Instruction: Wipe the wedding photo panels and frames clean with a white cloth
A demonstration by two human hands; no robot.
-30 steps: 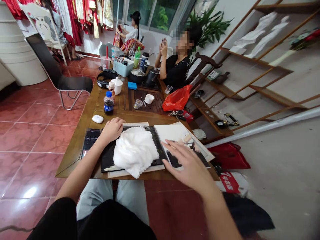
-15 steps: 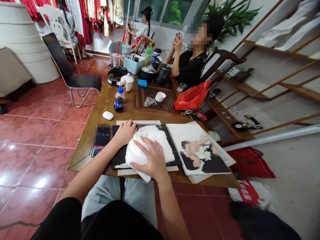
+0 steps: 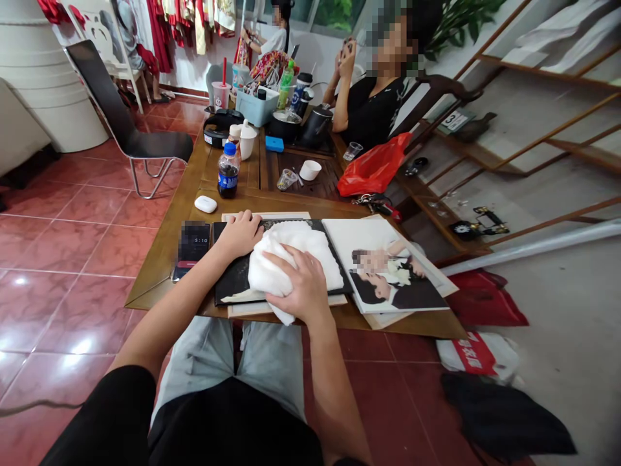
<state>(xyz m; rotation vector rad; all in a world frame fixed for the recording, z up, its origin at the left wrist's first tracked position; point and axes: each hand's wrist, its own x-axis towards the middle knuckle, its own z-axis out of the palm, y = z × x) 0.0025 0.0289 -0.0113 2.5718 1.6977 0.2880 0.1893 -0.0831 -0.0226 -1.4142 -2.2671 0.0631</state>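
Observation:
A bunched white cloth lies on a dark picture panel near the table's front edge. My right hand grips the cloth from above, fingers curved around its folds. On the panel's upper part, left of the cloth, rests my left hand, palm down with fingers stretched out flat. To the right sits a photo print of two people in dark and white clothing, partly on a pale board. Pale board edges also stick out from under the dark panel.
Left of the panel lie a phone and a white earbud case. Beyond stand a cola bottle, a white bowl and a red plastic bag. A person sits at the far right side, hands raised.
My right hand and the cloth have shifted slightly right across the panel. My left hand stays at the panel's upper part. The whole view has tilted down a little.

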